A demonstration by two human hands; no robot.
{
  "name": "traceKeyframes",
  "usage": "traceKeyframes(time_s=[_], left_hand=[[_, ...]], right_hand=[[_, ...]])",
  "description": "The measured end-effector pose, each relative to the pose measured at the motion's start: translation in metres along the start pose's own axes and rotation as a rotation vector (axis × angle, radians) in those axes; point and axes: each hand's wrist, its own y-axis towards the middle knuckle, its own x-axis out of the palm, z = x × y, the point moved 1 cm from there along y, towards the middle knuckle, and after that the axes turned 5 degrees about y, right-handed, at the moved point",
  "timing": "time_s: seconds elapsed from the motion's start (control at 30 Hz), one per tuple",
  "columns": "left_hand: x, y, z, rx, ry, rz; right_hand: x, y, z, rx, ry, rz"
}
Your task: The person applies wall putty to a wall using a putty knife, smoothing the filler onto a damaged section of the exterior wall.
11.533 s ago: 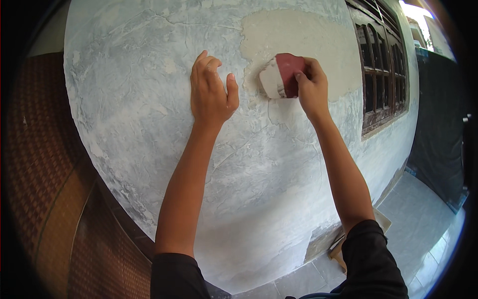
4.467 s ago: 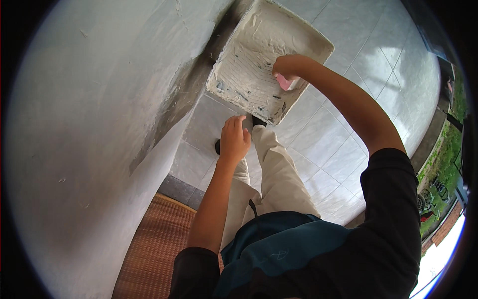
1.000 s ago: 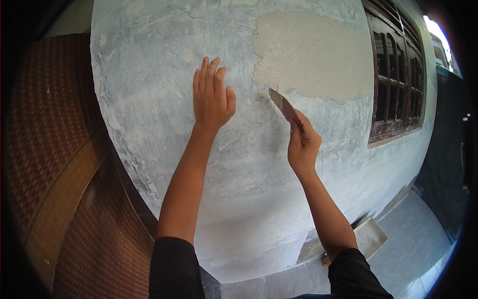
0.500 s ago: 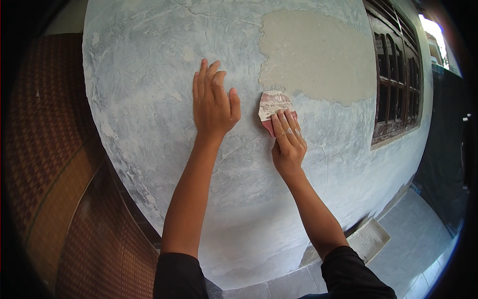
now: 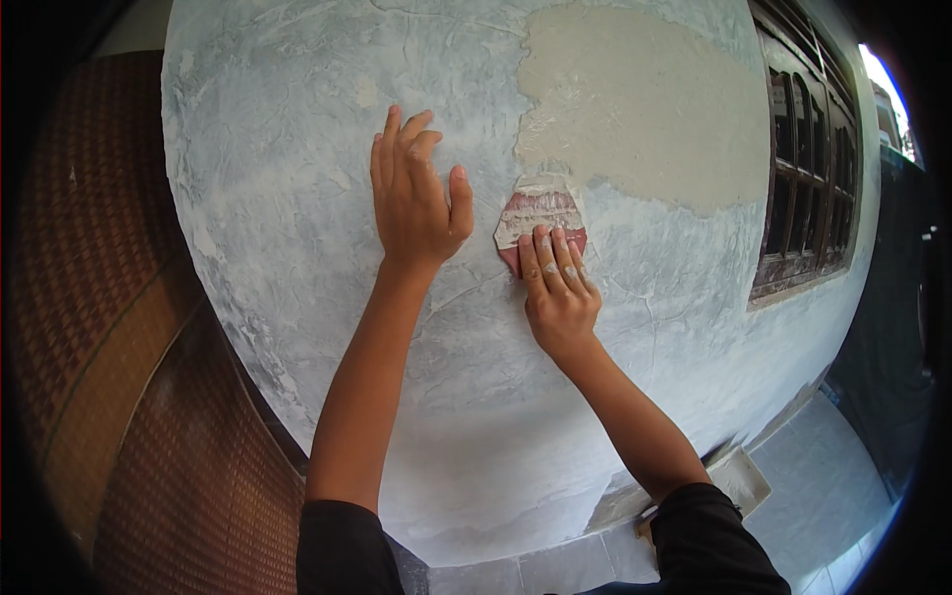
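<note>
My left hand (image 5: 416,198) rests on the blue-grey, roughly skimmed wall (image 5: 278,149) with its fingers apart and slightly bent, holding nothing. To its right, my right hand (image 5: 558,297) presses four fingers on a red plastic scraper (image 5: 538,208) coated in off-white filler. The scraper lies flat against the wall, just below a beige patch of smooth filler (image 5: 640,109). The thumb of that hand is mostly hidden.
A dark wooden window (image 5: 803,164) is set in the wall at right. Low at right, a filler tray (image 5: 744,481) stands on grey tiles (image 5: 813,466) beside the wall. Woven brown mats (image 5: 188,456) line the left side, and a dark sheet (image 5: 888,337) hangs far right.
Some seconds ago my right hand was down in the tray. Within the last second it has turned the scraper from edge-on to flat on the wall and shifted a little left.
</note>
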Motion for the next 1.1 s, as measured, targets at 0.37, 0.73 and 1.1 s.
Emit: traceKeyframes(time_s=[0.37,0.73,1.1], left_hand=[[0.026,0.032,0.011,-0.027,0.061,0.112],[0.027,0.027,0.011,0.040,0.046,0.126],[0.025,0.026,0.009,0.038,0.051,0.144]], right_hand=[[-0.077,0.003,0.025,-0.057,0.253,-0.144],[-0.063,0.154,0.101,0.015,0.706,-0.287],[-0.036,0.167,0.116,0.132,0.715,-0.209]])
